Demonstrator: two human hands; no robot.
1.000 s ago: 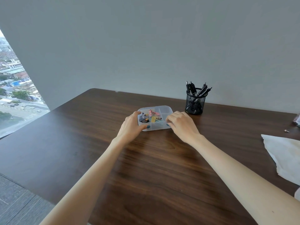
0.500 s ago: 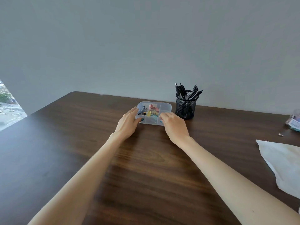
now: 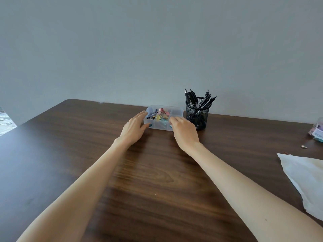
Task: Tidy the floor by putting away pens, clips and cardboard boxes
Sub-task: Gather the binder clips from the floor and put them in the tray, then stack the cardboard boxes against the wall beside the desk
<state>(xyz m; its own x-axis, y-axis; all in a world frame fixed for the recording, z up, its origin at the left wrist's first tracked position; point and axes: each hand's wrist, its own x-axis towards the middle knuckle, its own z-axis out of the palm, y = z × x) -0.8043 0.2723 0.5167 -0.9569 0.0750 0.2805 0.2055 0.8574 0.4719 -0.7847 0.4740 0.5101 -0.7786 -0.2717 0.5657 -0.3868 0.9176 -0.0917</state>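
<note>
A clear plastic clip box (image 3: 176,113) with compartments stands on the dark wooden table (image 3: 148,172), far from me near the wall. Coloured binder clips (image 3: 161,115) fill its left and middle compartments. My left hand (image 3: 133,128) grips the box's left end, thumb on the front wall. My right hand (image 3: 183,131) holds the front right corner, fingers curled over it. Just to the right of the box stands a black mesh cup (image 3: 197,114) holding several black pens (image 3: 201,100).
A white cloth bag (image 3: 307,179) lies at the table's right edge. Beyond it are a small metal piece (image 3: 303,146) and a plastic packet (image 3: 317,132). A grey wall rises right behind the table. A window shows at the far left.
Both hands have pushed the clip box away from me toward the wall, closer beside the pen cup. My head has turned right, so less of the window shows.
</note>
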